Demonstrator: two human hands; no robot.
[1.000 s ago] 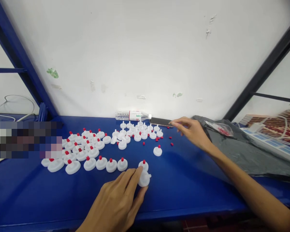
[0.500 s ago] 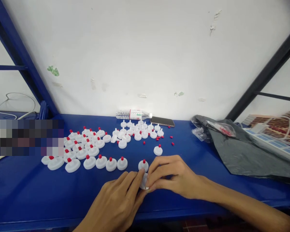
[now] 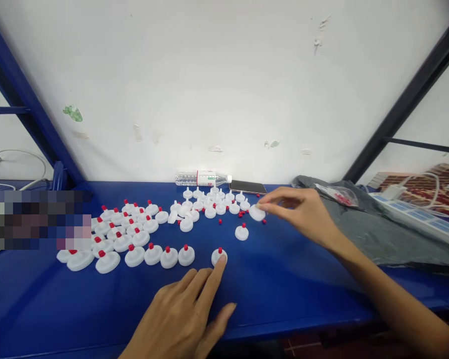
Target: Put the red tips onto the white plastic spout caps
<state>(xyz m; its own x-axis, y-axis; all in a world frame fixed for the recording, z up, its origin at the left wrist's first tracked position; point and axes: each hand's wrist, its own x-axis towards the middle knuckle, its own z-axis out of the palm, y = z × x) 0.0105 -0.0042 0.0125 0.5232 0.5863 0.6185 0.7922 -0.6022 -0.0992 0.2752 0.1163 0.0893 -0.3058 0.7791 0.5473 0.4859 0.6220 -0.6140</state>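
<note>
My right hand pinches a white round plastic spout cap between thumb and fingers, raised toward the loose pieces; its spout is mostly hidden by the fingertips. With fingers stretched out and thumb apart, my left hand rests on the front of the table. Its index fingertip touches a white spout cap with a red tip. Another red-tipped spout cap stands farther back. Left of my hands are several red-tipped spout caps in a cluster. Behind lie several bare white spout caps and small loose red tips.
A clear water bottle lies along the wall beside a dark phone. To the right are a grey plastic bag, a small clear bag of red pieces and a white power strip. Blue frame posts rise at the sides.
My right hand has moved away from my left, back and to the right, carrying the white spout cap that both hands were at. My left thumb has spread away from its fingers.
</note>
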